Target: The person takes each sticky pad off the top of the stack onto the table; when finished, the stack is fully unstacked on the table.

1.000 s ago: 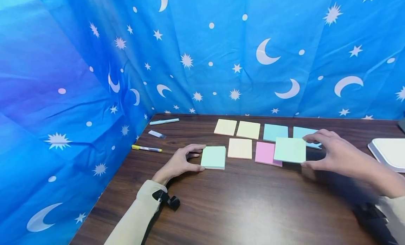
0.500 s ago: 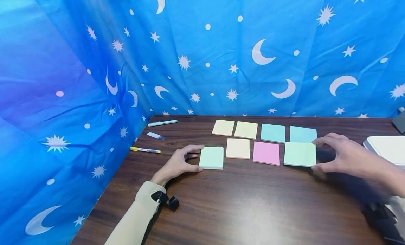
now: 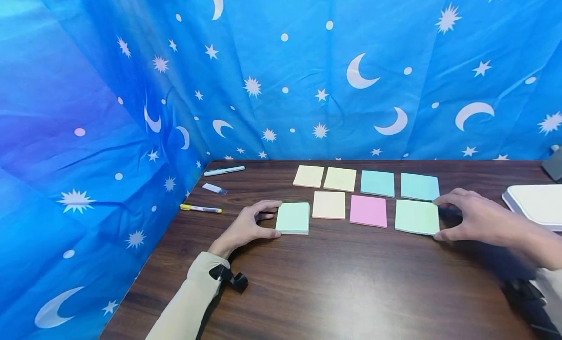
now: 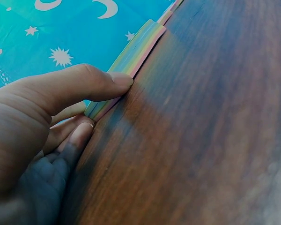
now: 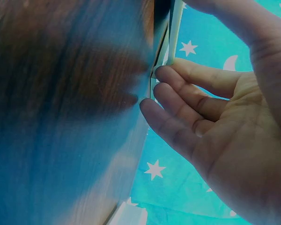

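1. On the dark wooden table [image 3: 333, 281], the left hand [image 3: 246, 228] grips a pale green pad of sticky notes [image 3: 293, 217] between thumb and fingers at its left edge; the left wrist view shows the thumb pressed to the multicoloured stack edge, apparently to steady it.
2. The right hand [image 3: 471, 220] brackets the right edge of a loose green note [image 3: 416, 216] lying flat at the right end of the near row; fingers are curved at the edge, seemingly to square it. Firm pinch cannot be confirmed.
3. Notes lie in two rows, apart: yellow, yellow, blue, blue [image 3: 419, 186] behind; yellow, pink [image 3: 369, 210], green in front.
4. Two pens [image 3: 200, 208] lie at far left.
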Available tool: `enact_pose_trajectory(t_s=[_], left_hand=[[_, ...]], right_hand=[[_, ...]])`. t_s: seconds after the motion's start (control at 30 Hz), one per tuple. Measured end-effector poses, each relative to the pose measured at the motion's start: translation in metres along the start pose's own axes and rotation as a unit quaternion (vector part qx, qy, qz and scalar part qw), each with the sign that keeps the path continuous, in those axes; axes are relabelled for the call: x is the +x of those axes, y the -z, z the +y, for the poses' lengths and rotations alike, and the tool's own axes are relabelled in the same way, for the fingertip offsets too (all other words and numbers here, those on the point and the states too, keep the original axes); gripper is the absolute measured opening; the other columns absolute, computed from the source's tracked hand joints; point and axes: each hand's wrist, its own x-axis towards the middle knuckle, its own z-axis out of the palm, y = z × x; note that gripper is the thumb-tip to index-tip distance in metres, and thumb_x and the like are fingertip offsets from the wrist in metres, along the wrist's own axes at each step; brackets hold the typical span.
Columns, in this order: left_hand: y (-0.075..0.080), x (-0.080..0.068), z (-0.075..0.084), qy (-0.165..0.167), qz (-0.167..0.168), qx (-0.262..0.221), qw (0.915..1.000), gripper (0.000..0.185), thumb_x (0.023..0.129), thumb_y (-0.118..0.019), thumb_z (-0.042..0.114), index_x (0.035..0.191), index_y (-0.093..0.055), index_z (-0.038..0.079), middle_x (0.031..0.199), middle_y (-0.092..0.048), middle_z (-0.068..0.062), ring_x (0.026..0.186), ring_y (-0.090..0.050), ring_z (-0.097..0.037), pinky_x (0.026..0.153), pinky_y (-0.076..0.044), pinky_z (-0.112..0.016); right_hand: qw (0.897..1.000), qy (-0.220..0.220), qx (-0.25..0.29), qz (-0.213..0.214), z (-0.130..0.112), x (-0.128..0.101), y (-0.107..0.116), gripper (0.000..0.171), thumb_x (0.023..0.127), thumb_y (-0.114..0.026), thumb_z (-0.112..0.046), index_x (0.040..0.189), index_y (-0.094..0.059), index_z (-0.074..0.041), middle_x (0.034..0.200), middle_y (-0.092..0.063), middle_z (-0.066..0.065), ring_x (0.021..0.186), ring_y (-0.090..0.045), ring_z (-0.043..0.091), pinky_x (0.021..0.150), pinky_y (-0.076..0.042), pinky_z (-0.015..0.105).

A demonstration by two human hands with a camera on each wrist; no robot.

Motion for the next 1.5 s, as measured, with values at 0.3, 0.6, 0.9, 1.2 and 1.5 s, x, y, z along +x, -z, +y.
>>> enact_pose_trajectory(t_s=[0.3,0.6,0.9,1.2,1.5], left_hand=[[0.002,-0.001,0.001,-0.012,0.002,0.0,0.9999,0.074,0.086,-0.088,0.015,0.153,-0.058,0.011,0.151,-0.057,-0.009,0.129,-0.061,-0.031,0.11,-0.05,-0.047],[0.003,-0.001,0.001,-0.008,0.004,-0.004,1.0,0.074,0.086,-0.088,0.015,0.153,-0.058,0.012,0.151,-0.058,-0.008,0.13,-0.061,-0.031,0.11,-0.05,-0.047],[0.004,-0.002,0.0,-0.007,0.004,-0.003,1.0,0.074,0.085,-0.088,0.015,0.152,-0.059,0.013,0.151,-0.057,-0.005,0.13,-0.061,-0.029,0.11,-0.05,-0.047],[0.004,-0.003,0.001,-0.001,-0.002,0.001,1.0,0.074,0.085,-0.088,0.016,0.153,-0.059,0.014,0.152,-0.057,-0.005,0.131,-0.06,-0.028,0.111,-0.049,-0.047],[0.001,0.0,-0.001,-0.014,-0.001,-0.002,0.9999,0.074,0.085,-0.088,0.017,0.153,-0.058,0.012,0.152,-0.057,-0.005,0.13,-0.061,-0.028,0.111,-0.049,-0.046]], right_hand=[[1.0,-0.015,0.001,-0.021,-0.001,0.003,0.0,0.084,0.071,-0.1,-0.033,0.127,-0.061,0.017,0.117,-0.06,0.033,0.105,-0.056,0.05,0.086,-0.054,0.069],[0.999,-0.017,0.002,-0.029,0.001,0.005,0.0,0.085,0.071,-0.1,-0.032,0.127,-0.06,0.019,0.117,-0.059,0.033,0.106,-0.055,0.052,0.087,-0.053,0.07],[0.999,-0.015,0.001,-0.03,-0.001,0.005,0.001,0.085,0.072,-0.099,-0.032,0.128,-0.06,0.019,0.114,-0.06,0.031,0.104,-0.057,0.051,0.086,-0.054,0.069],[1.0,-0.016,0.007,-0.009,-0.002,0.003,0.001,0.084,0.074,-0.097,-0.041,0.128,-0.063,0.015,0.113,-0.064,0.028,0.101,-0.062,0.047,0.084,-0.057,0.068],[0.999,0.022,0.034,0.034,-0.034,0.016,0.005,0.075,0.081,-0.094,-0.037,0.133,-0.064,0.009,0.12,-0.066,0.023,0.104,-0.068,0.042,0.081,-0.06,0.06]])
